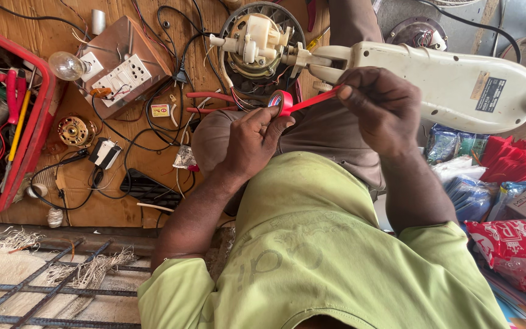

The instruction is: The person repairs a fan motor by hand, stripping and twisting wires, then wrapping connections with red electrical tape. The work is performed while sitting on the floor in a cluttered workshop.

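My left hand (252, 141) grips a roll of red insulating tape (283, 101) above my knee. My right hand (382, 105) pinches the free end of the tape strip (316, 99), which is stretched out from the roll. Just beyond both hands lies a cream-coloured fan body (452, 82) with its bare motor and gear unit (257, 41) against a round metal grille. Red-handled pliers (211, 102) lie under the motor beside a bundle of wires.
A wooden board (92, 189) holds a switch-and-socket box (123, 76), a light bulb (65, 64), a small copper-wound motor (74, 131) and tangled black cables. A red tray of tools (35, 131) stands at left. Plastic packets (506, 183) pile up at right. Steel bars (44, 286) lie below.
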